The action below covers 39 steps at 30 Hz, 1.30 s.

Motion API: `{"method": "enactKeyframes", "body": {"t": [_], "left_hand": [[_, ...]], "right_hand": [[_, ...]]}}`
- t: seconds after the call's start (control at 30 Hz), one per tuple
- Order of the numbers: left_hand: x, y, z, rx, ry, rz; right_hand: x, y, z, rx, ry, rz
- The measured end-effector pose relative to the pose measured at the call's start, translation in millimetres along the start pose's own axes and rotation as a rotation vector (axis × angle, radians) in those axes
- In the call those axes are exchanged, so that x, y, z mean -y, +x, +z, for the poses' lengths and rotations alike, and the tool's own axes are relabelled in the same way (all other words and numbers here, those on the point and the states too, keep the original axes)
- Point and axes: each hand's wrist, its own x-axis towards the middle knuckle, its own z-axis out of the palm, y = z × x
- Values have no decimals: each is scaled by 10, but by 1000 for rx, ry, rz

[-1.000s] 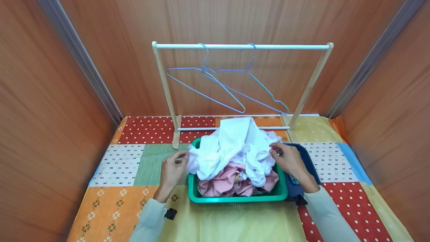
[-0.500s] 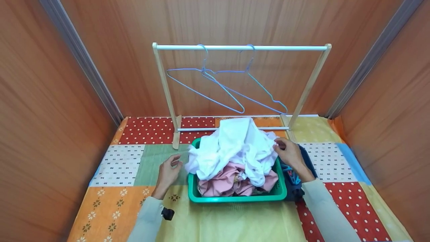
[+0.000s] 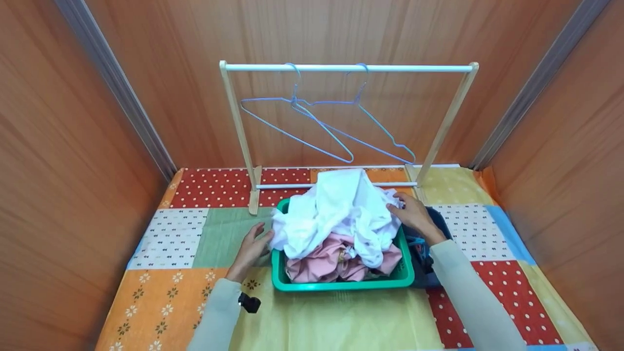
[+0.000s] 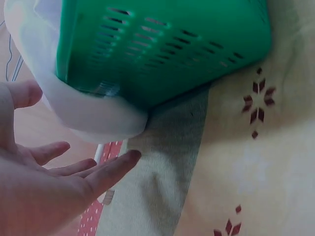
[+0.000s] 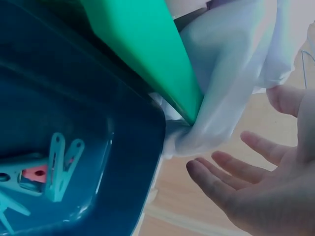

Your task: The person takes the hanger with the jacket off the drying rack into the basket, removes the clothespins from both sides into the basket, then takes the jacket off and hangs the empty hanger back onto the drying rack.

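Observation:
A heap of white cloth (image 3: pixel 336 209) lies on top of a green plastic basket (image 3: pixel 343 286), over crumpled pink cloth (image 3: pixel 317 263). White fabric spills over both short sides of the basket. My left hand (image 3: pixel 251 247) is beside the left overhang, fingers spread and holding nothing; the left wrist view shows a gap between most fingers and the cloth. At the right overhang is my right hand (image 3: pixel 413 214), with loosely bent fingers. In the right wrist view its thumb (image 5: pixel 285 100) is at the cloth's edge, perhaps touching, while the other fingers are apart from it.
Behind the basket stands a wooden rack (image 3: pixel 351 68) with two wire hangers (image 3: pixel 297 129) on its rail. A dark blue bin (image 5: pixel 133 147) with light blue clothespins (image 5: pixel 56 167) sits against the basket's right side. Wood-grain panels (image 3: pixel 551 146) enclose the patchwork-covered surface (image 3: pixel 180 239).
My left hand drew away from the white cloth, its fingers opening, then came back near it. The right hand shifted slightly outward, then up and back along the cloth's right edge.

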Motion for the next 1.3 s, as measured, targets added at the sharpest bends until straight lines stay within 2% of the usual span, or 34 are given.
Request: {"method": "enactKeyframes", "body": {"t": [0.2,0.33,0.47,0.6,0.8,0.93,1.17,1.3], "left_hand": [[-81,42,40,-10,-15,49],[-101,40,69,9,9,42],[-118,23,85,-6,40,44],[-128,-5,91,-48,66,69],[-136,-51,105,-135,123,101],[-135,-75,93,-216,197,159],[-251,-115,13,-318,228,249],[-378,-177,-3,-319,207,268]], "right_hand": [[42,78,-13,25,-16,8],[-15,76,-19,6,-52,29],[-86,82,-16,-10,-87,44],[-117,85,-3,-25,-95,48],[-121,62,19,-100,-89,-28],[-104,36,14,-153,-64,-48],[86,-39,-28,-255,-18,-94],[267,-136,-33,-318,5,-172]]}}
